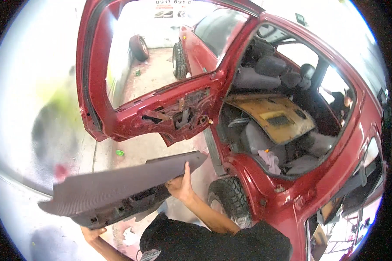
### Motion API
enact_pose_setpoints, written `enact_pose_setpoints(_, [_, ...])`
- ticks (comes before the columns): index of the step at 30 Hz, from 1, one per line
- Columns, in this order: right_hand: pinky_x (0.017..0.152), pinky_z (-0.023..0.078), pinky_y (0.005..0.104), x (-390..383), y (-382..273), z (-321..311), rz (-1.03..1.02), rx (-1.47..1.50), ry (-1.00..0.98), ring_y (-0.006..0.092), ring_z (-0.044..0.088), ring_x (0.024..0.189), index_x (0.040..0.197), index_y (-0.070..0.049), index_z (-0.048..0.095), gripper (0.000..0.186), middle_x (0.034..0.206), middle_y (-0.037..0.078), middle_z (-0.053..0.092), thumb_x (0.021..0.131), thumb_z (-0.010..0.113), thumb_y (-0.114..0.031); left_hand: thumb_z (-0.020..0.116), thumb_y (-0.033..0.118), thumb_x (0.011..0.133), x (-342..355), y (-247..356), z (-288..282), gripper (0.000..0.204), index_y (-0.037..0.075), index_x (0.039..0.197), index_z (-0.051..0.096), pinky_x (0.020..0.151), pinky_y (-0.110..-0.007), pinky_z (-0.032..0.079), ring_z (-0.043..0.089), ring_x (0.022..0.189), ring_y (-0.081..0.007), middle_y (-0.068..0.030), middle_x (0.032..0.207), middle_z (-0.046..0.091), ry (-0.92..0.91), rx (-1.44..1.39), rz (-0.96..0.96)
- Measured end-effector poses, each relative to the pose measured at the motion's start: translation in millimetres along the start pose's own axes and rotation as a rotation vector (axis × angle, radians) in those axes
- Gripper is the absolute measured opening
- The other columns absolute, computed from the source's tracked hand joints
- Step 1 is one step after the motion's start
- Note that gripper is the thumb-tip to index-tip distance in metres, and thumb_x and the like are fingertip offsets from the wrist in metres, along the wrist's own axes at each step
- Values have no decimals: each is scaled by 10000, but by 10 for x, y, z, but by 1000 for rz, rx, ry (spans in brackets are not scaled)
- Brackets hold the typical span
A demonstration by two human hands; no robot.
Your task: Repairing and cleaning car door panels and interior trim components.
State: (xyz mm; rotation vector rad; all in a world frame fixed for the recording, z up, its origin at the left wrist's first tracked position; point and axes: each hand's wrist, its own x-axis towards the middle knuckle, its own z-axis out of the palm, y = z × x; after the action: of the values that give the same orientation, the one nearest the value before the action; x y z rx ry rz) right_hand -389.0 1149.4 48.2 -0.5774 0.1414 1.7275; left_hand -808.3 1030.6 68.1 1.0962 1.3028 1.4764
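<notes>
I hold a long dark grey car door trim panel (117, 185) level in front of me, its inner side with cut-outs turned toward me. My right hand (180, 186) grips its right end from below, thumb up against the edge. My left hand (91, 235) supports the lower left edge and is mostly hidden under the panel. Just beyond the panel stands the open rear door (161, 115) of a red car, its inner metal bare with holes and fittings showing.
The red car body (292, 191) fills the right side, its rear wheel (224, 200) close to my right arm. Inside lie a brown board (276, 117) over grey seats and a pale cloth (270, 158). A small green object (119, 152) lies on the concrete floor.
</notes>
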Motion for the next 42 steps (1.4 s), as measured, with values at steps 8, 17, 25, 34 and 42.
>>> enact_pose_setpoints(8, [1213,240,387,562,402,-83,27,-225,148,245,437,1379,1449,-111,511,920,1479,48,549,875,485,-829,920,468,629,-122,-452,-306,874,24,1312,604,997,-479,495,640,1145,-359,-180,1203,675,20,125,-278])
enact_pose_setpoints(17, [1256,152,371,974,764,-232,33,-513,170,210,266,1508,1587,-79,298,938,1650,26,324,964,376,-775,840,504,739,657,-1159,-413,698,49,1238,664,971,-485,509,668,1095,-381,-205,1128,706,-543,839,-729])
enact_pose_setpoints(25, [1263,144,452,1367,812,-361,-122,-517,332,249,203,1537,1634,-99,136,958,1682,59,233,980,286,-783,662,560,898,988,-1053,1097,523,85,1105,732,910,-504,538,694,1004,-424,-231,1031,730,-1262,1194,-409])
enact_pose_setpoints(34, [1268,138,435,1383,460,-655,-165,-761,414,277,154,1553,1643,-82,118,1012,1693,111,182,953,131,-823,656,323,968,1779,-469,3023,324,9,909,709,677,-457,533,719,777,-356,-176,922,735,-333,594,289])
enact_pose_setpoints(42, [1265,162,380,1337,-722,-1236,392,-831,-187,264,214,1533,1605,-22,249,976,1644,133,294,995,112,-772,577,542,985,1423,-551,4074,563,-2,951,716,731,-531,515,673,845,-491,-284,821,686,-591,903,-257])
